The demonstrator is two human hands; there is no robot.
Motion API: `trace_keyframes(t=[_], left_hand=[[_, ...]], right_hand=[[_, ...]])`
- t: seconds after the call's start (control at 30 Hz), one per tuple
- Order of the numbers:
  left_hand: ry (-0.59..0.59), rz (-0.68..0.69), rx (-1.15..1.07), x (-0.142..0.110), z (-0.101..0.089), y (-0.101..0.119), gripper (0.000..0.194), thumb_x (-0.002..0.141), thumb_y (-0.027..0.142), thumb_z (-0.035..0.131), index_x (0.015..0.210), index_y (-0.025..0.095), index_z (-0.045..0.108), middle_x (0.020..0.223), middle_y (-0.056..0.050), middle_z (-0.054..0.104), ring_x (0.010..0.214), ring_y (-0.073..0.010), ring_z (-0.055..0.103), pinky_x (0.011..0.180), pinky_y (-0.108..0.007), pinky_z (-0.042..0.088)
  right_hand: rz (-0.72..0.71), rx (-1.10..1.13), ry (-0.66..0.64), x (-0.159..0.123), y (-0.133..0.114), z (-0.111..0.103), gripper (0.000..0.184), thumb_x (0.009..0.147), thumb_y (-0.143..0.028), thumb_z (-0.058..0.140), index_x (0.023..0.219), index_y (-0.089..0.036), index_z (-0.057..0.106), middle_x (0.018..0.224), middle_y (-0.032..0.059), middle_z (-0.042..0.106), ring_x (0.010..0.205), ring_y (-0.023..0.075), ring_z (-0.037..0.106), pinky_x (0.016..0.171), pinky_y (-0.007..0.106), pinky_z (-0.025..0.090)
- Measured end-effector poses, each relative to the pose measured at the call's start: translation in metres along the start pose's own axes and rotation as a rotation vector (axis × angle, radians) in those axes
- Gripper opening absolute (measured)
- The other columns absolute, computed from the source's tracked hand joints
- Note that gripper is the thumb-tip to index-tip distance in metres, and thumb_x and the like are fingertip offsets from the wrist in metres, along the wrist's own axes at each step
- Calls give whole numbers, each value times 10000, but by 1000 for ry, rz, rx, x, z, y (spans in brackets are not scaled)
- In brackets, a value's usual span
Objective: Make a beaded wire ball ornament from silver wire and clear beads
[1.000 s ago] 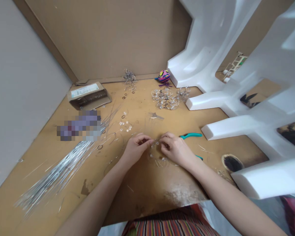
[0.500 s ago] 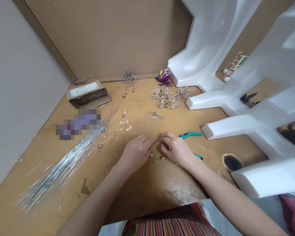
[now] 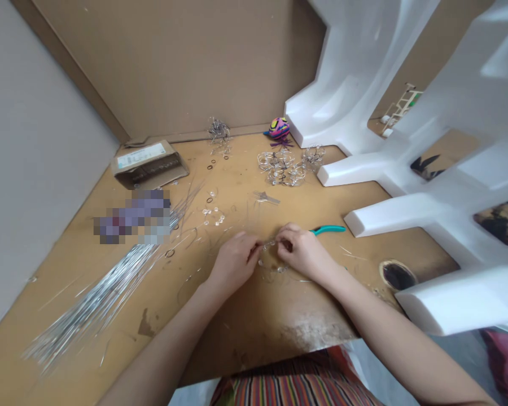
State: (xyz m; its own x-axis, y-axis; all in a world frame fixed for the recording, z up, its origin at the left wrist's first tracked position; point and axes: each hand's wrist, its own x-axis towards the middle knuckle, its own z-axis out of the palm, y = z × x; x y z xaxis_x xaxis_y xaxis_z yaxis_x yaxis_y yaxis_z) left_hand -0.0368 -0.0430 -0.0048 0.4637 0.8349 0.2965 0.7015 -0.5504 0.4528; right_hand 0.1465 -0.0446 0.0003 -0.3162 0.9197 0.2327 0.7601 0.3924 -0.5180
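Two bare forearms reach in from the 6 o'clock edge of a worn tan wooden work surface (image 3: 254,316), and the hands meet at its centre. The left hand (image 3: 235,262) and right hand (image 3: 302,251) are together, their fingertips pinching a thin silver wire strung with clear beads (image 3: 271,260) between them, just above the surface.

Taking the hands as the clock's centre, teal-handled steel pliers (image 3: 328,229) lie at 3 o'clock, just beyond the right hand. A long bundle of straight silver wires (image 3: 97,301) fans out at 8 o'clock. Beyond it, at 9 o'clock, a pixelated blur hides an object (image 3: 135,217) that cannot be made out. A shallow, torn cardboard box (image 3: 148,164) sits at 10 o'clock.

Loose clear beads (image 3: 211,215) and small dark rubber rings (image 3: 210,199) are scattered at 11 o'clock. A tangled heap of looped wire and beads (image 3: 281,168) lies at 12 o'clock, with a smaller wire cluster (image 3: 313,158) just beside it. A bright pink, yellow and blue patterned ball (image 3: 279,128) stands near the far cardboard wall (image 3: 161,62). Bulky white moulded foam packaging (image 3: 355,101) rises from 1 to 4 o'clock. A striped skirt or apron (image 3: 296,389) shows at 6 o'clock, below the surface's near edge.
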Motion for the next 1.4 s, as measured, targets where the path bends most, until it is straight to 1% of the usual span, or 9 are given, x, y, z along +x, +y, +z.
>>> trace_keyframes(t=[0.17,0.33,0.47,0.53,0.7,0.87,1.0,1.23,1.4], left_hand=[[36,-15,-39,0,4,1,122,843,184,456,821,169,575,727,-24,599,696,-150,521,642,-261,411],[100,-13,101,-2,7,8,187,861,197,431,798,162,604,705,-48,622,710,-174,524,655,-288,406],[207,-110,-37,-3,7,11,154,849,217,470,817,180,617,700,-21,627,667,-143,528,627,-256,410],[225,-120,-67,-4,7,11,152,842,213,480,816,182,627,692,-19,624,663,-140,532,628,-253,416],[187,-60,-24,-3,8,8,172,855,222,469,854,181,636,721,-29,633,679,-142,546,640,-249,414],[110,15,60,1,6,1,177,864,237,454,840,176,619,666,-27,586,696,-166,521,623,-259,388],[67,27,100,4,4,0,161,856,242,466,814,181,609,681,-28,571,709,-177,513,641,-278,375],[105,34,-36,4,10,0,117,845,203,484,801,178,589,707,-14,611,719,-167,491,649,-273,380],[144,23,-16,3,7,-2,122,834,204,506,789,175,615,718,-25,636,715,-170,502,659,-283,392]], right_hand=[[3,38,16,1,3,0,146,707,-72,491,732,-151,612,831,52,617,733,128,579,678,228,434],[16,-19,23,1,1,1,160,716,-71,478,745,-160,609,843,55,616,749,134,582,679,230,431],[-1,-30,21,0,-1,2,160,720,-75,481,753,-165,609,834,50,614,743,132,582,678,228,430],[-4,-21,26,0,0,2,157,718,-75,482,750,-163,608,829,49,614,743,133,581,678,228,431],[6,-4,52,1,3,1,143,713,-84,490,746,-157,609,835,52,617,743,138,583,679,232,434],[29,-18,22,0,2,1,156,719,-84,477,742,-159,612,836,55,622,758,143,589,695,237,435],[40,-37,26,0,0,0,157,725,-94,476,742,-161,617,854,57,625,765,143,591,712,239,434],[32,-21,15,1,3,-2,163,717,-89,477,752,-151,624,848,61,625,759,136,588,717,228,434],[35,-27,-13,0,1,-1,172,710,-87,478,753,-156,629,838,52,620,733,129,584,698,217,429]])
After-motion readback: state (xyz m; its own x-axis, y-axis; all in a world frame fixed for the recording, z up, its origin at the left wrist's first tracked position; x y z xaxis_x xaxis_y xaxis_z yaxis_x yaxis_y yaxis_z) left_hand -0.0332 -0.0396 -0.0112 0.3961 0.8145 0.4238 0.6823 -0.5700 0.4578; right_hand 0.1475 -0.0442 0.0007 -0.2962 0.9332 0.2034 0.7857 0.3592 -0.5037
